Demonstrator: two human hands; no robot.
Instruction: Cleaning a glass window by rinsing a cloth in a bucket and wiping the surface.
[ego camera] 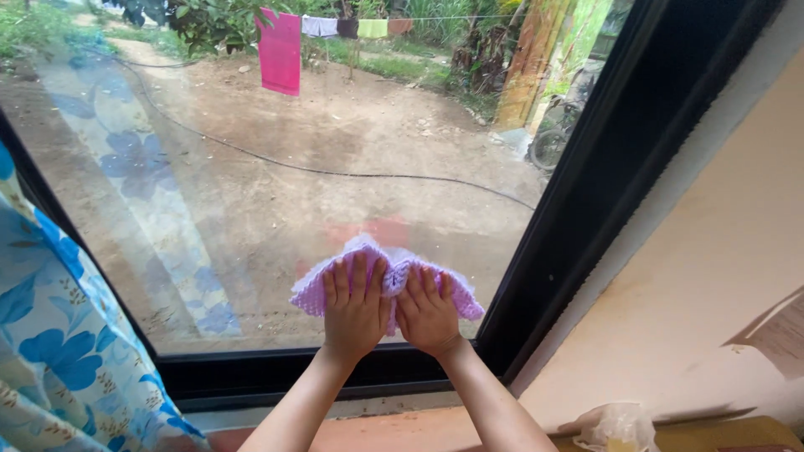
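A lilac knitted cloth (pixel 311 293) is pressed flat against the glass of a window pane (pixel 251 167), low down near the bottom frame. My left hand (pixel 355 310) lies on the cloth with fingers straight and pointing up. Beside it, touching it, my right hand (pixel 427 314) presses the cloth's right half the same way. Both forearms rise from the bottom of the view. The cloth's middle is hidden under my hands.
A black window frame (pixel 603 151) runs along the right and bottom of the glass. A blue floral curtain (pixel 50 351) hangs at the left. A cream wall (pixel 720 268) is at the right, with a crumpled clear plastic bag (pixel 615 428) on a ledge. Outside are a dirt yard, hanging laundry and a bicycle.
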